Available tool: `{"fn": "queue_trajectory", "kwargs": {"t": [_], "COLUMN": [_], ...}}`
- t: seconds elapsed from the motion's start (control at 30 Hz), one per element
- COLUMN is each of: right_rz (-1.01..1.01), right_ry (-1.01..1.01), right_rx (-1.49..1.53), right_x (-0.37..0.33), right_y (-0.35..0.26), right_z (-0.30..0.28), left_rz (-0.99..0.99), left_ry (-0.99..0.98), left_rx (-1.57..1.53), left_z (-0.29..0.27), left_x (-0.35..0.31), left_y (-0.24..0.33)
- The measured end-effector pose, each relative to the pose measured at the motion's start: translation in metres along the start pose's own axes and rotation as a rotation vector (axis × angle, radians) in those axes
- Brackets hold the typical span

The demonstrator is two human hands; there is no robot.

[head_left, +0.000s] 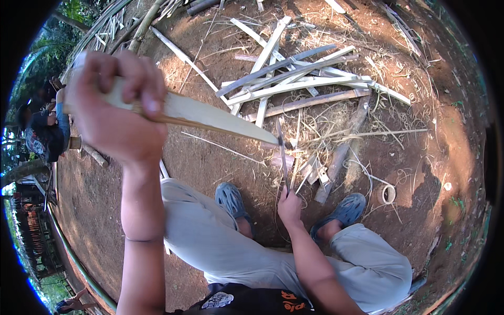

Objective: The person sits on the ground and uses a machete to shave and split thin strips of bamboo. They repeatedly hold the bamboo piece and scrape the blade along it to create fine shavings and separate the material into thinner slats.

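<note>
My left hand [118,113] is raised close to the view on the left, fingers wrapped round a split bamboo strip [205,114]. The strip's pale inner face shows, and it slants down to the right toward its dark tip. Low in the middle, my right hand [290,209] grips a knife [284,163] with a long, narrow dark blade pointing away from me. Blade and strip tip cross in view; whether they touch I cannot tell. My right fingers hide the knife's handle.
Beyond my hands lies a loose pile of split bamboo strips [310,82]. Curly shavings [336,123] and a short bamboo ring [387,195] lie on the dirt. My feet wear blue clogs [231,201]. Another person [44,128] sits at the far left.
</note>
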State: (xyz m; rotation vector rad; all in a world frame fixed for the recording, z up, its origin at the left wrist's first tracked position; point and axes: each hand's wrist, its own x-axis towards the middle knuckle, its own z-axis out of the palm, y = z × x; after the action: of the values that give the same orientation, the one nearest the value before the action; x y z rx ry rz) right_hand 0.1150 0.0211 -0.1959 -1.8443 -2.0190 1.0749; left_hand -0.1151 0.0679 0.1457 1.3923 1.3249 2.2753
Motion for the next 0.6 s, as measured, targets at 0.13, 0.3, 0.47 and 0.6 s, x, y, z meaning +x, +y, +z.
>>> {"fn": "queue_trajectory", "kwargs": {"t": [0.13,0.3,0.47,0.6], "right_rz": [0.081,0.009,-0.029,-0.169], "right_ry": [-0.038,0.058,0.046,0.087], "right_rx": [0.060,0.074,0.110,0.165], "right_x": [0.005,0.002,-0.008,-0.013], "right_y": [0.032,0.025,-0.002,-0.009], "right_z": [0.024,0.015,0.009,0.024], "left_rz": [-0.069,-0.085,-0.047,-0.049], "left_ry": [0.013,0.003,-0.070,-0.113], "left_rx": [0.005,-0.100,-0.153,-0.211], "left_z": [0.008,0.003,-0.002,-0.007], "left_x": [-0.002,-0.005,-0.009,-0.008], "left_y": [-0.013,-0.010,0.019,0.033]}}
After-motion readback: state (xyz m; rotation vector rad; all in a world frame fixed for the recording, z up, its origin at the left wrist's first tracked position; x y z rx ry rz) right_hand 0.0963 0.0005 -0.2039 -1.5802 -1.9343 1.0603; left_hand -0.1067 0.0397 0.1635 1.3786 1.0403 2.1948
